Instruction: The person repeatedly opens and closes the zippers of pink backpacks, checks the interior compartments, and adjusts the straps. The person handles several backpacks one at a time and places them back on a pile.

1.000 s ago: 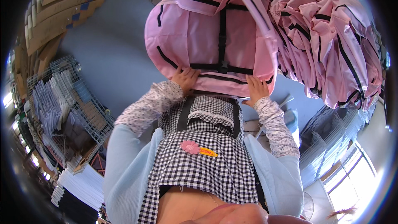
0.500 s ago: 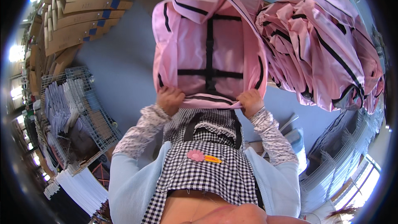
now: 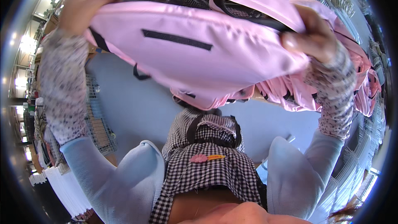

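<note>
A large pink fabric bag with black trim and a dark mesh strip is held up high in front of me. My left hand, smeared by motion, grips its upper left corner. On the opposite side my right hand is closed round the edge, thumb on the near face. A short black strip runs across that face, and a small black loop hangs at its lower left. The bag tilts down to the right, and its interior is hidden.
Behind my right forearm lies a heap of pink bags. A wire mesh basket stands at the left, with a stack of white sheets nearer me. Wire racks line the lower right. Blue-grey floor shows between.
Both hands have risen and spread apart, lifting the bag towards me. Its open, strapped interior faced me before; now an outer face with the mesh strip does.
</note>
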Demonstrator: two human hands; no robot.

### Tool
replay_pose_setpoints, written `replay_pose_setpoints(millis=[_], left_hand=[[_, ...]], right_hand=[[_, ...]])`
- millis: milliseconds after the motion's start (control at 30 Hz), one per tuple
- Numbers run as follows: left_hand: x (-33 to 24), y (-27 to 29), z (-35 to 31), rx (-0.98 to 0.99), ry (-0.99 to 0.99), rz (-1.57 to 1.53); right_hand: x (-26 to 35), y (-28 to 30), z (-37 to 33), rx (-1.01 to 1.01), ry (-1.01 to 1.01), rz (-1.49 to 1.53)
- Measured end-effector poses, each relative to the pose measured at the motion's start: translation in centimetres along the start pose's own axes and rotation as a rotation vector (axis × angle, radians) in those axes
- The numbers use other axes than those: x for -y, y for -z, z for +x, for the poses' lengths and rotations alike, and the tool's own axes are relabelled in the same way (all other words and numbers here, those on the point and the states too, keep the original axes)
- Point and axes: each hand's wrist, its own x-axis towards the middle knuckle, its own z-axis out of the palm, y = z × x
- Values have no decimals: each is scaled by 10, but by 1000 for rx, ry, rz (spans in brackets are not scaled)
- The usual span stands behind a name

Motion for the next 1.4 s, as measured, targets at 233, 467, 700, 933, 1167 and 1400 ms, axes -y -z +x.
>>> replay_pose_setpoints(millis=[233, 467, 700, 933, 1167, 1400], left_hand=[[68, -204, 73, -269, -182, 802], [128, -309, 93, -558, -541, 649], [212, -393, 14, -66, -734, 501], [235, -421, -79, 104, -574, 275], [211, -389, -77, 139, -557, 227], [142, -363, -85, 199, -737, 174]], right_hand=[[-196, 28, 48, -712, -238, -780], [-307, 11, 58, -1182, -67, -1268], [-381, -68, -5, -882, -183, -1440], [-378, -134, -35, -737, -316, -1375], [-383, -206, -69, -781, -378, -1255], [-289, -142, 4, -1333, -304, -323]])
